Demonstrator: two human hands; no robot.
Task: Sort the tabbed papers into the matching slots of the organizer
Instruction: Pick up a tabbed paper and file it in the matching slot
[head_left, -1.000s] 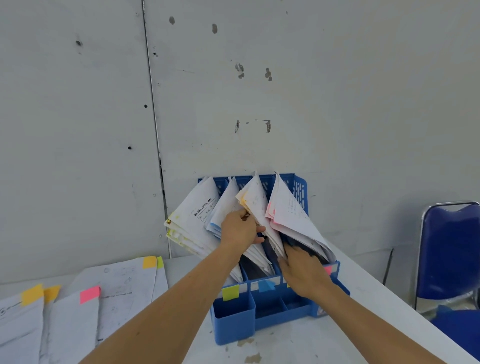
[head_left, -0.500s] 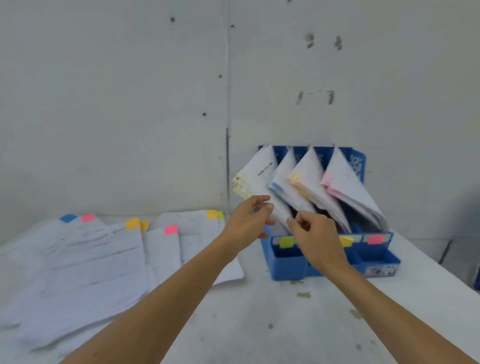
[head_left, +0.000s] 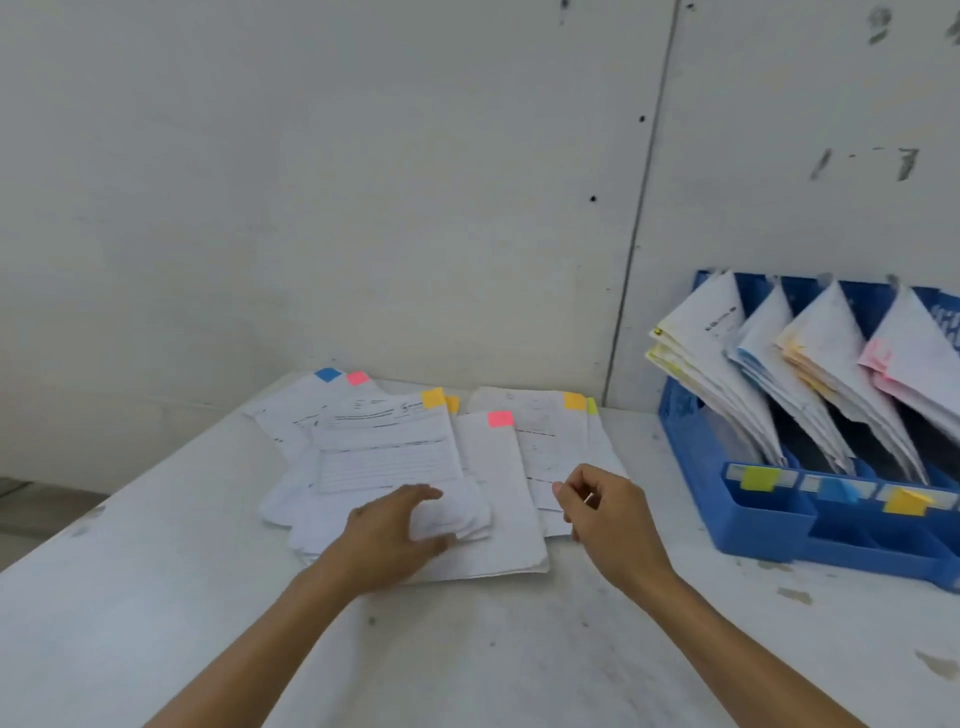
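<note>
- While the left hand (head_left: 395, 532) grips a corner of the loose white tabbed papers (head_left: 384, 452), peel off one sheet.
- Empty, loosely curled right hand (head_left: 610, 512): match its tab to the blue plastic organizer (head_left: 769, 525).

The light is bright and soft all over. I cannot see a lamp or a window, and nothing glares. The wall (head_left: 311, 182) looks pale, a little darker at the lower left of the frame. Shadows are weak: only thin grey ones under my left hand (head_left: 395, 530) and my right hand (head_left: 608, 514). The papers (head_left: 498, 519) are so white that their writing is hard to read. The whole picture is a bit smeary. The dark marks (head_left: 906, 163) at the upper right look stretched into streaks, and the organizer (head_left: 769, 525) at the right edge is fuzzy. The seam (head_left: 644, 182) in the wall leans and bends.
</note>
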